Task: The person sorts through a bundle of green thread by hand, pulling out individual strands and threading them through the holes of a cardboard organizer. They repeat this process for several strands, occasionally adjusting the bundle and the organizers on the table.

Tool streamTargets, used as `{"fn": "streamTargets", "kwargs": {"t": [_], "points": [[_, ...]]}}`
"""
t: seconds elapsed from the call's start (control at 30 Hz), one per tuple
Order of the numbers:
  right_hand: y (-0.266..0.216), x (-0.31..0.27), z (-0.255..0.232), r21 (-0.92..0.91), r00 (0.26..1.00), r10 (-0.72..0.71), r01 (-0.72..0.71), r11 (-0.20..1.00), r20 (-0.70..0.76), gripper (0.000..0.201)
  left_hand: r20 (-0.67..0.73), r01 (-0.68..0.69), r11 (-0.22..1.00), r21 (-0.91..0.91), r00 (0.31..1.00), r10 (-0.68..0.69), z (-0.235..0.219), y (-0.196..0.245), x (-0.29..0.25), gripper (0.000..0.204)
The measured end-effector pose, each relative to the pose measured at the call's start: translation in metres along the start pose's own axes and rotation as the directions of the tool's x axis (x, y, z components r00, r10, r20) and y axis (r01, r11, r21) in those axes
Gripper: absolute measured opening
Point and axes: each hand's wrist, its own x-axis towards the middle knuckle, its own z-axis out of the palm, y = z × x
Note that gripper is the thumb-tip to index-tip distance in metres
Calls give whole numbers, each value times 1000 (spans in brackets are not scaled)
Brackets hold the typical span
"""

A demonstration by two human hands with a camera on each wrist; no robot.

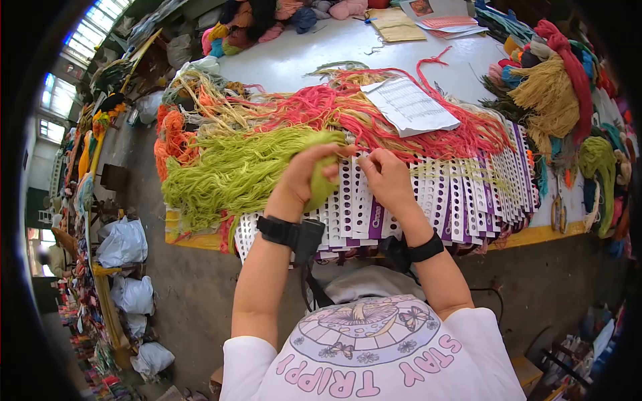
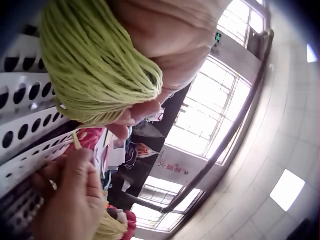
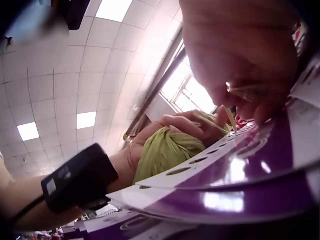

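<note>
A thick hank of lime-green yarn [image 1: 231,167] lies across the left of the table, and my left hand [image 1: 297,177] grips its looped end. In the left wrist view the green loops [image 2: 95,65] fold over that hand's fingers. Just right of it, my right hand [image 1: 389,179] pinches a thin yellow-green strand [image 3: 231,119] at the far end of a punched card. White cards with rows of holes and purple bands [image 1: 374,217] fan out under both hands. The holes [image 3: 180,171] show close up in the right wrist view.
Pink-red yarn [image 1: 301,107] covers the cards' far ends, with a printed sheet [image 1: 411,107] on top. Orange yarn [image 1: 175,144] lies at the left. Hanks of many colours hang at the right [image 1: 552,100]. The table's yellow edge [image 1: 545,234] runs along the front.
</note>
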Motion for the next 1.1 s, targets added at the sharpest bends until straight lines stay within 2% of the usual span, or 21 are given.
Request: {"fn": "streamTargets", "kwargs": {"t": [0.03, 0.07, 0.17, 0.2, 0.23, 0.27, 0.3, 0.33, 0.4, 0.5, 0.53, 0.63, 0.67, 0.77, 0.8, 0.83, 0.87, 0.9, 0.93, 1.03, 1.1], "points": [[-2, 1, -1, 42, 998, 66, -66, 997, 16, 23, -57, -16, 989, 145, 998, 24, 10, -6, -1, 15], [-1, 2, 0, 58, 996, 85, -85, 995, 5, 23, -111, -43, 842, 537, 986, 121, 13, -18, 6, 20], [7, 1, 4, 58, 994, 103, -101, 993, -42, 24, 16, -171, 448, 877, 944, 330, 10, -27, 13, 23], [8, 0, 8, 32, 994, 79, -77, 997, -71, 22, -138, -39, 498, 866, 939, 314, 1, -17, 14, 24], [8, -1, 10, 6, 994, 53, -53, 999, -100, 21, -233, -36, 731, 681, 936, 263, -14, 3, 7, 23], [9, -1, 11, -5, 993, 32, -33, 999, -110, 21, -309, -34, 899, 437, 933, 186, -35, 30, -4, 23], [9, -2, 12, -14, 993, 10, -12, 1000, -120, 20, -316, -174, 902, 395, 897, 311, -65, 59, -13, 19], [9, -2, 12, -22, 991, -11, 9, 1000, -131, 20, -334, -217, 969, 118, 910, 245, -92, 93, -30, 13], [11, -2, 13, -20, 993, -1, -2, 1000, -120, 20, -345, -364, 931, -27, 877, 333, -136, 128, -58, 9], [13, -3, 13, -51, 998, 42, -44, 998, -54, 25, -479, -532, 845, 55, 728, 490, -98, 119, -61, 8], [11, -2, 10, -72, 998, 59, -61, 996, -29, 29, -297, -548, 823, -147, 818, 492, -99, 118, -60, 11], [-3, -8, 5, -229, 1000, -23, 25, 973, 10, 48, -40, -498, 805, -322, 857, 514, -93, 116, -65, 16], [-6, -10, 5, -317, 997, -30, 51, 947, 71, 65, 32, -489, 823, -288, 854, 519, -86, 117, -69, 20], [-16, -16, 9, -427, 992, -93, 118, 896, 80, 63, -31, -523, 848, 86, 849, 527, -71, 122, -87, 22], [-17, -16, 10, -419, 995, -82, 99, 903, 59, 62, -107, -503, 820, 273, 831, 545, -75, 123, -91, 27], [-16, -16, 12, -419, 996, -77, 86, 904, 38, 61, -145, -325, 750, 576, 862, 485, -72, 123, -98, 28], [-13, -16, 15, -420, 997, -73, 72, 905, 15, 60, -201, -105, 583, 806, 878, 435, -65, 124, -109, 29], [-11, -15, 16, -422, 997, -71, 61, 905, -8, 59, -268, 127, 343, 931, 874, 405, -60, 124, -117, 30], [-12, -14, 17, -416, 997, -79, 61, 907, -26, 57, -300, 220, 259, 940, 897, 325, -58, 122, -123, 31], [-13, -14, 18, -424, 998, -61, 41, 905, -32, 57, -205, -83, 575, 814, 885, 417, -94, 131, -135, 26], [-15, -14, 17, -407, 1000, -22, 12, 914, -20, 59, -85, -433, 760, 484, 842, 533, -138, 162, -134, 22]]}}
